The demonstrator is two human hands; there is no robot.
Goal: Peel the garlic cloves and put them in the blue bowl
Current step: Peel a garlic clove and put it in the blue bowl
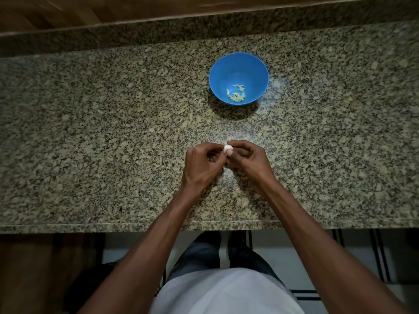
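A blue bowl [238,64] stands on the granite counter [113,132], a little right of centre and beyond my hands. Several pale peeled garlic cloves [237,94] lie at its bottom. Closer to me, my left hand [203,163] and my right hand [248,158] meet over the counter. Between their fingertips they pinch one small white garlic clove [227,148]. Fingers of both hands are curled around it, and most of the clove is hidden by them.
The counter's front edge [158,225] runs just below my forearms. A raised granite ledge [136,30] and a wooden surface [90,10] sit behind the bowl. Under the counter I see my legs and a striped floor.
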